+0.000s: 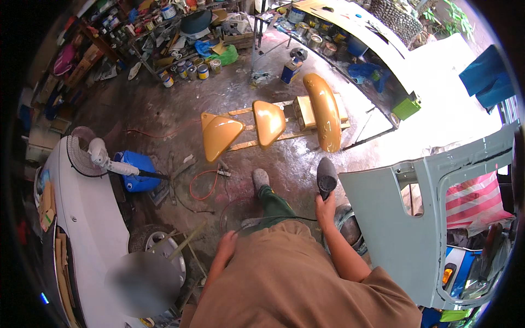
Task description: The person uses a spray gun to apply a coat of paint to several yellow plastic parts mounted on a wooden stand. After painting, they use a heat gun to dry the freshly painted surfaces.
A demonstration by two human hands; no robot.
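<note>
My right hand (326, 210) is closed round the handle of a dark grey hair dryer (326, 174), its barrel pointing away from me and its round vent toward me. From its handle a thin dark cord (279, 217) crosses in front of my body to the left. My left hand (226, 244) is low at my left side, its fingers curled at the cord. Ahead on the floor, two glossy gold side panels (221, 136) and a curved gold fender (322, 112) rest on a wooden frame (246, 146). The hair dryer is apart from the fender, just nearer to me.
A pale grey-green vehicle panel (377, 213) stands close on my right. To the left are a white car body (90, 218), a fan (98, 153) and a blue container (136, 172). An orange hose (192, 188) lies on the floor. Paint cans (203, 71) stand at the back.
</note>
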